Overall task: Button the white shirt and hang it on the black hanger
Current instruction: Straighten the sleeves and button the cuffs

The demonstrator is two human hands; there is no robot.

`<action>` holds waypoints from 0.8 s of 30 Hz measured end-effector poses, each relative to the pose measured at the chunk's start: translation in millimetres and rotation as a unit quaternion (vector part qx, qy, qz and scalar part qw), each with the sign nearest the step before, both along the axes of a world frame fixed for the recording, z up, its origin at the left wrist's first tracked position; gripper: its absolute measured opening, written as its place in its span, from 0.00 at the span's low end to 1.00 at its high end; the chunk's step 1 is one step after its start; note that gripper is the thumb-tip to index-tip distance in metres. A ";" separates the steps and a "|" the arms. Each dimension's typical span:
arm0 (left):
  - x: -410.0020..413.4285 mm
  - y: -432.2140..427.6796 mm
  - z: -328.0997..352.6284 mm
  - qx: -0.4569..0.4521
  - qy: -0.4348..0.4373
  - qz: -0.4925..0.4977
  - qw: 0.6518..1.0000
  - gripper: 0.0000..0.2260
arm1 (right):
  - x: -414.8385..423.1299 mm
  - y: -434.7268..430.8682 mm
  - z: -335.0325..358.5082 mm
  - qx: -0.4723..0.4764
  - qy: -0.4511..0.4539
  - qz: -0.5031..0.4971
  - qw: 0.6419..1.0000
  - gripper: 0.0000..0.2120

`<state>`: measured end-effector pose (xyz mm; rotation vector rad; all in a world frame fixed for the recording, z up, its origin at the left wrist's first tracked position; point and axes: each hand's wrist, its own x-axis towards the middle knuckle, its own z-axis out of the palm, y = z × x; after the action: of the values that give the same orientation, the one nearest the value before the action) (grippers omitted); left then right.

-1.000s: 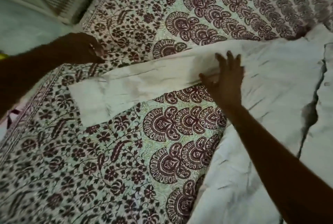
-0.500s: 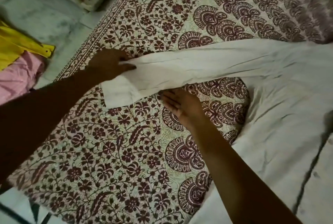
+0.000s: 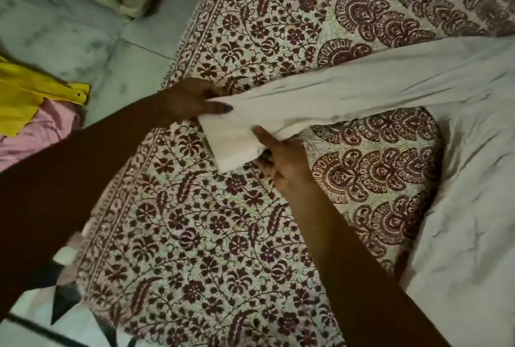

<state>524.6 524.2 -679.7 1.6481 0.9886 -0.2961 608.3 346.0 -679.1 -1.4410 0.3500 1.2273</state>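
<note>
White shirt is spread over the right-hand part of the patterned bedspread, its body lying flat and lightly creased. One sleeve is drawn out from the body across the middle of the bedspread. Its long axis runs nearly level toward the bedspread's left border, and the cuff is pointed at that border and dipped slightly. Long lengthwise folds are seen along the sleeve.

The left hand is reached in from beyond the bedspread's left border, and the sleeve's upper edge just behind the cuff is pinched between its thumb and curled fingers. The right hand is stretched up across the bedspread's lower half. The cuff's lower edge is gripped with the thumb laid on top and the fingers curled beneath.

A yellow cloth and a pink cloth are seen on the floor off the bedspread's left border.
</note>
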 end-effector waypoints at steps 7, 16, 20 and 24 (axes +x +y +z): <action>-17.9 -15.5 4.8 0.355 -0.206 -0.205 0.888 0.32 | -15.6 27.3 20.7 -0.009 -0.064 -0.134 0.989 0.11; 0.0 -19.3 22.7 -0.197 -0.269 0.243 0.911 0.06 | 3.3 56.8 61.8 0.114 -0.144 -0.111 0.977 0.16; -10.8 -8.9 1.7 -0.278 -0.181 0.222 0.917 0.11 | -14.0 43.0 40.5 -0.012 -0.352 -0.141 0.925 0.06; -30.5 -9.4 -15.2 0.049 -0.173 0.146 0.973 0.23 | -50.7 22.7 5.8 -0.110 -0.467 0.017 0.877 0.06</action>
<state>494.1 514.8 -694.9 1.5475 0.9712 0.2348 557.6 368.7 -673.3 -2.0577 -0.2150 0.4010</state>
